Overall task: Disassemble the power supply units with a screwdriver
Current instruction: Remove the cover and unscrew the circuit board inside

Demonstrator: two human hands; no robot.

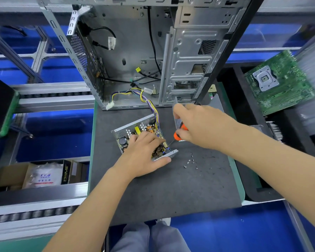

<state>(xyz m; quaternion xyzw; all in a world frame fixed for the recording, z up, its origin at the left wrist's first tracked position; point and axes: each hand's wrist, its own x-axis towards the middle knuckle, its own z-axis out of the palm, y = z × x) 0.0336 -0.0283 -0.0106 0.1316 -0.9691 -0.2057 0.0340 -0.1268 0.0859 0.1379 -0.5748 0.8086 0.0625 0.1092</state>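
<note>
Two hands in my view, both over the dark mat on the counter (pixel 171 188). My left hand (pixel 144 151) lies flat on the opened power supply unit (pixel 133 131), fingers spread across the board and thumb along the near metal edge; it covers much of the circuitry, so I cannot make out what is under the palm. My right hand (pixel 198 126) is curled round the orange screwdriver (pixel 178 132), pinching its handle; most of the handle is hidden in the grip, and only a thin stretch of shaft shows, slanting down toward the unit's right corner. The tip is too small to tell whether it touches. The unit sits directly under the left grip and just left of the right grip. Its coloured wire bundle (pixel 153 106) runs away from both hands into the open computer case (pixel 135 42), whose top is cut off. Loose screws (pixel 190 161) lie below the right grip. A green motherboard (pixel 280 82) lies well apart, far right.
</note>
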